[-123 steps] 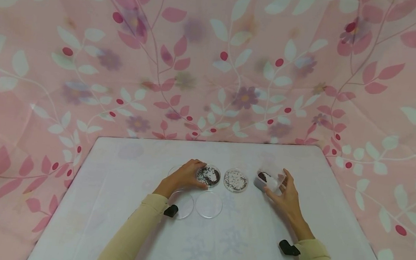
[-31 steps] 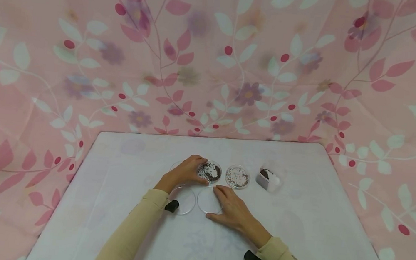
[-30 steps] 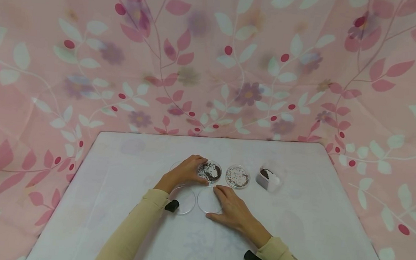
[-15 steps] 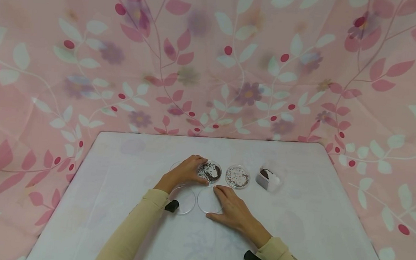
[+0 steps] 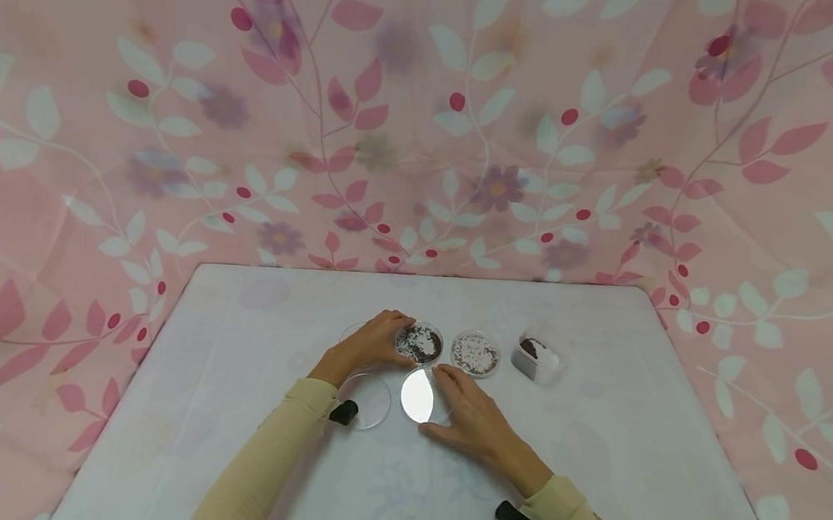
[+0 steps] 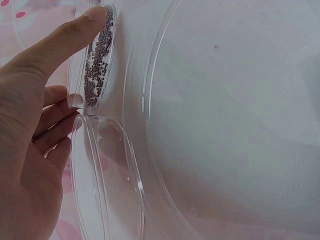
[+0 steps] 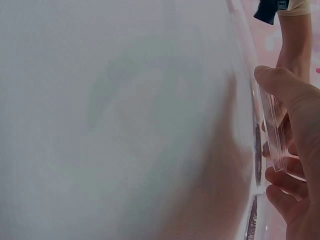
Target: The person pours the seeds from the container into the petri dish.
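My right hand [image 5: 472, 420] pinches a clear lid [image 5: 418, 395] by its rim, tilted just off the table. It looks light, stiff and slippery, so edge grip is best. My left hand [image 5: 366, 345] curls round the seed dish [image 5: 419, 343] beyond.

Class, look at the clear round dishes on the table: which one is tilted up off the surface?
The empty lid pinched by the right hand; it glares white, while the others lie flat.
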A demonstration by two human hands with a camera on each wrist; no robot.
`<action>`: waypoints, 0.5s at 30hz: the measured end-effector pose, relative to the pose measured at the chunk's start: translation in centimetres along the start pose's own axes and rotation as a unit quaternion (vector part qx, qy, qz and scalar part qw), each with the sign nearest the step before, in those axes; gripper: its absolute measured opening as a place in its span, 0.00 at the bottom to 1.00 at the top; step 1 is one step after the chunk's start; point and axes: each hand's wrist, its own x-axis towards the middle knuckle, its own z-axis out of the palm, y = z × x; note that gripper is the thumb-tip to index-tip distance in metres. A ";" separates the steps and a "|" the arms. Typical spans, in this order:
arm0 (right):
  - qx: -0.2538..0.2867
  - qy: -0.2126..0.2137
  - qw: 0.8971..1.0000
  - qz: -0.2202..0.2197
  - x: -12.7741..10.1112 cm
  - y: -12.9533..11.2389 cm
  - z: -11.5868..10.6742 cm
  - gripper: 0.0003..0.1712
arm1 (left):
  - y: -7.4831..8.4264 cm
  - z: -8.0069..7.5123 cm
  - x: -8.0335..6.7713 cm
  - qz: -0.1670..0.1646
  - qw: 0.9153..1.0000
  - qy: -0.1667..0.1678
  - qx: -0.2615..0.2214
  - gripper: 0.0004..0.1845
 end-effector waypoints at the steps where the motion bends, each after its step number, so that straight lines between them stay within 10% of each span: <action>1: 0.001 0.009 1.000 -0.005 0.1 0.1 -0.1 0.51 | 0.1 0.0 0.0 0.002 1.000 0.001 -0.001 0.48; 15: -0.026 0.078 0.996 -0.036 2.5 2.4 -3.1 0.53 | 0.3 -0.2 0.0 -0.001 1.000 -0.008 -0.005 0.48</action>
